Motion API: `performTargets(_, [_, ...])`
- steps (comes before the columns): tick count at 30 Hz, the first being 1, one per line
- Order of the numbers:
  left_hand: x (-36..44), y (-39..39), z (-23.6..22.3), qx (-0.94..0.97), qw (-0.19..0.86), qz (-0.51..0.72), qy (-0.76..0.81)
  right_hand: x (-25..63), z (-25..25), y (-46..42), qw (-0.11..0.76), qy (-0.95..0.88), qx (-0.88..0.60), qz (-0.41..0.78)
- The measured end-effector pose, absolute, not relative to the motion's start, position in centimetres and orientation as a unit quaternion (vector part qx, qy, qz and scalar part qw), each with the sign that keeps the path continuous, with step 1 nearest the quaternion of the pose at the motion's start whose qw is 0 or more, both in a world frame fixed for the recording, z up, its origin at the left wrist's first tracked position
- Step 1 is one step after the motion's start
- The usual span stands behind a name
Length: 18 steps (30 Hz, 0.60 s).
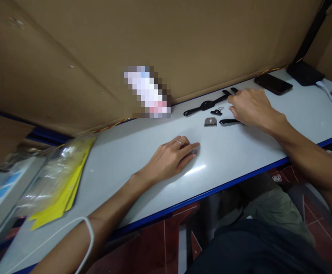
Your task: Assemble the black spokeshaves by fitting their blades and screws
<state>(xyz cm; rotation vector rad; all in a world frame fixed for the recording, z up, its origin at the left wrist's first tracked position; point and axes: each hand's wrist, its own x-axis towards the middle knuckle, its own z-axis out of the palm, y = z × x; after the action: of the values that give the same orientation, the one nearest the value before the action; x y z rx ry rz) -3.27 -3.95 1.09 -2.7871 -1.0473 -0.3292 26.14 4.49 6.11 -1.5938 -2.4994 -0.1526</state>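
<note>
My left hand (173,156) rests on the white tabletop, index finger and thumb stretched out, other fingers loosely bent, holding nothing. Farther right, my right hand (253,106) is bent, with its fingertips at the end of a black spokeshave (207,105). Whatever lies beneath its palm is hidden. Another black handle (229,121) runs under that hand, and a black tip (234,90) shows behind its fingers. Left of the right hand lie a grey blade with a keyhole slot (210,122), a small black clamp-like part (216,112) and small silver screws (221,109).
A dark phone (273,83) and a black box (305,73) with a white cable lie at the right. A blurred-out upright object (147,91) leans on the cardboard wall (197,42). Yellow sheets (64,194) and clear plastic bags (50,179) lie left. The blue table edge (211,186) runs in front.
</note>
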Motion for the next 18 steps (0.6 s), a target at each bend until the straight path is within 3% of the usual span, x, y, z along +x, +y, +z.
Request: performTargets(18, [-3.2, -3.9, 1.1, -0.928, 0.061, -0.108, -0.350, 24.2, 1.8, 5.3, 0.076, -0.904, -0.421, -0.030])
